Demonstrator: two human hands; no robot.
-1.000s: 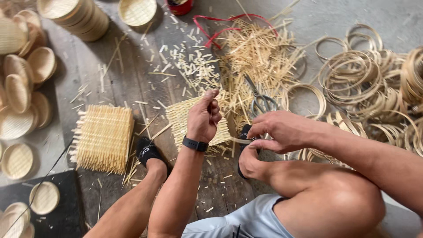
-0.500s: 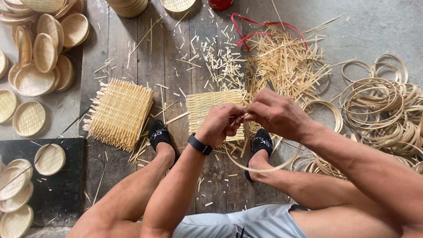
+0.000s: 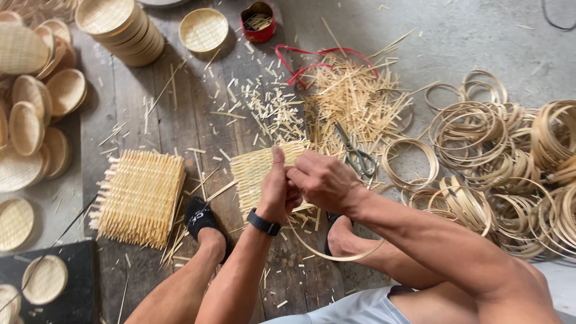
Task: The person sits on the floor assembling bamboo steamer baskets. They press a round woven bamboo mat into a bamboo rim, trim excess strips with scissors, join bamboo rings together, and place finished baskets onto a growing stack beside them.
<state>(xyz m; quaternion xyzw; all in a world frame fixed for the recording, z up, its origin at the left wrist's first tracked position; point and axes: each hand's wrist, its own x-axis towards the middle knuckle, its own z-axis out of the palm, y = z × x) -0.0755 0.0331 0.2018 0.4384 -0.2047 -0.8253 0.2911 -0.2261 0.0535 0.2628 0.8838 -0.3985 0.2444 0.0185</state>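
Bamboo hoop (image 3: 336,255) is curving out below both hands, its upper ends seemingly pinched between them, though the fingers are hiding the grip. Left hand (image 3: 277,195) is closing narrow with thumb raised; right hand (image 3: 324,182) is curling tight against it. Woven mat (image 3: 255,171) is lying just behind them, scissors (image 3: 355,153) beyond the right hand.

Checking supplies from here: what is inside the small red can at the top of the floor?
The red can holds a bundle of short pale slivers, their ends showing at its open top. How deep they go, and anything beneath them, is hidden.
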